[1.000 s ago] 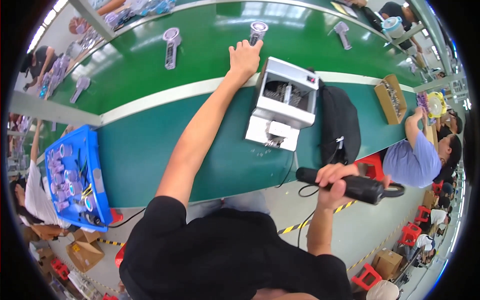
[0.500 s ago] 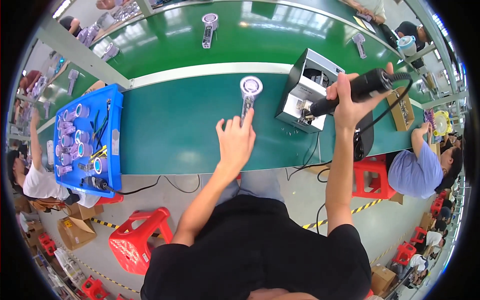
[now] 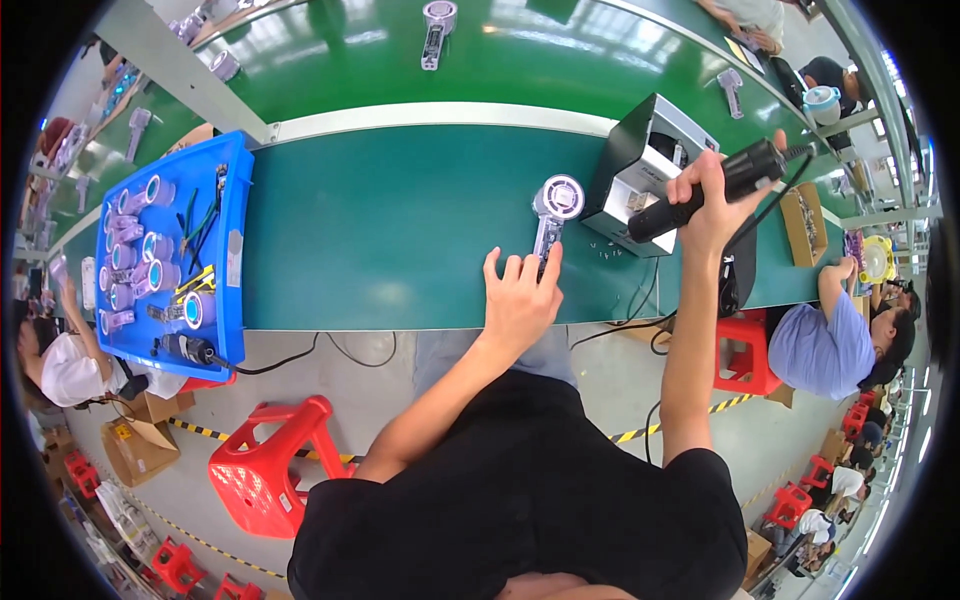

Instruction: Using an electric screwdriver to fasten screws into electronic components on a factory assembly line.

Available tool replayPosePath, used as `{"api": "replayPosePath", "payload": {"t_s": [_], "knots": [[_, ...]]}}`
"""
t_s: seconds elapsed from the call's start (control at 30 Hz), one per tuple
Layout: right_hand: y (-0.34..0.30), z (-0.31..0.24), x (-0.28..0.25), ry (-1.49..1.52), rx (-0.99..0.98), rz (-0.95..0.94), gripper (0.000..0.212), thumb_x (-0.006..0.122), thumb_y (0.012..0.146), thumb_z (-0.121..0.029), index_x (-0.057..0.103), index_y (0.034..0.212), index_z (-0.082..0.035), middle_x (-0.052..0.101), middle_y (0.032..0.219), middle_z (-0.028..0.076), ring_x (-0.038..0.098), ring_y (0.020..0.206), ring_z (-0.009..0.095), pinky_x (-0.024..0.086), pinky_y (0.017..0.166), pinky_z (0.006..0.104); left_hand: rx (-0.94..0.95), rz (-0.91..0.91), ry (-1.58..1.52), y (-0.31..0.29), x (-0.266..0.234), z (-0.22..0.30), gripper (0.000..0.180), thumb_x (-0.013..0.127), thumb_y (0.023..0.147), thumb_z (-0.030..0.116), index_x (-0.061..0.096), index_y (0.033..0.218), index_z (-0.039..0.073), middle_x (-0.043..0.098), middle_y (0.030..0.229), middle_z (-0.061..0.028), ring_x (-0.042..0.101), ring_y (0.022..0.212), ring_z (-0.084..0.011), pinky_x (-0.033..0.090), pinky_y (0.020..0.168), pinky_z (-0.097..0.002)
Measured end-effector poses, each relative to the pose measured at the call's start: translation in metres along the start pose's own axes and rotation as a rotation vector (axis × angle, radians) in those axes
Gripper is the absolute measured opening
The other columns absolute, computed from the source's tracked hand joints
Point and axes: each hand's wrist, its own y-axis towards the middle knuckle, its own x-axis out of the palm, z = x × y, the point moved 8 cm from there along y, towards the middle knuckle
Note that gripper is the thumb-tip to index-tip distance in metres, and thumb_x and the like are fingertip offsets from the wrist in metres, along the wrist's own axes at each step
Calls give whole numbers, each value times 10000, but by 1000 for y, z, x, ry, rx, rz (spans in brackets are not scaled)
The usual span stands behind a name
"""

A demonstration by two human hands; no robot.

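Where the left side of the frame is filled by a blue bin (image 3: 238, 190), its contents are as follows: numerous purple-and-white fan units (image 3: 160, 246), clustered; tools with green (image 3: 207, 217) and yellow handles; one black corded device (image 3: 185, 347), near the lower wall. Cardboard box (image 3: 808, 252), right of frame: open-topped, holding many small parts, too small to identify. Open carton (image 3: 140, 450), lower left, on the floor: contents not discernible. Silver-and-black machine (image 3: 620, 165), right of centre: open-topped housing, interior partly hidden by the right arm's tool.

Purple handheld fan (image 3: 560, 198), one, lying on the green bench (image 3: 400, 220) just right of centre, round head toward the top of the frame. Left hand (image 3: 522, 300): fingers spread, fingertips at the fan's lower handle, not wrapped around it. Right hand (image 3: 715, 205): wrapped around a black cylindrical tool (image 3: 655, 220), its tip in front of the machine.
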Motion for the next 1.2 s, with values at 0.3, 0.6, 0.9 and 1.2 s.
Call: {"api": "replayPosePath", "payload": {"t_s": [0.3, 0.6, 0.9, 1.2], "knots": [[-31, 14, 49, 97, -160, -128, 1053, 617, 865, 95, -74, 1559, -292, 614, 763, 92, 557, 516, 166, 527, 522, 363, -10, 0, -14, -2, 0, -3, 573, 670, 755, 81, 611, 1325, 56, 492, 811, -72, 514, 760, -248, 394, 994, -589], [-38, 27, 59, 39, -151, -146, 1033, 636, 853, 106, -60, 1550, -204, 612, 760, 108, 562, 519, 160, 527, 519, 343, -16, -22, -27, -2, 1, -5, 573, 668, 752, 88, 613, 1322, 58, 482, 803, -66, 504, 752, -243, 388, 1008, -589], [-49, 34, 68, -68, -194, -241, 939, 572, 937, 44, -87, 1531, -265, 576, 790, 128, 533, 512, 153, 499, 496, 346, -15, -32, -15, 0, 2, -4, 544, 656, 749, 112, 628, 1286, 37, 473, 813, -63, 511, 768, -232, 396, 1014, -604], [-13, -8, 32, -69, -159, -72, 982, 644, 859, 114, 22, 1560, -176, 623, 741, 91, 577, 507, 163, 527, 513, 328, -26, -10, -24, 0, 1, -5, 551, 676, 759, 80, 624, 1307, 66, 489, 801, -62, 515, 748, -237, 384, 1018, -584]]}}
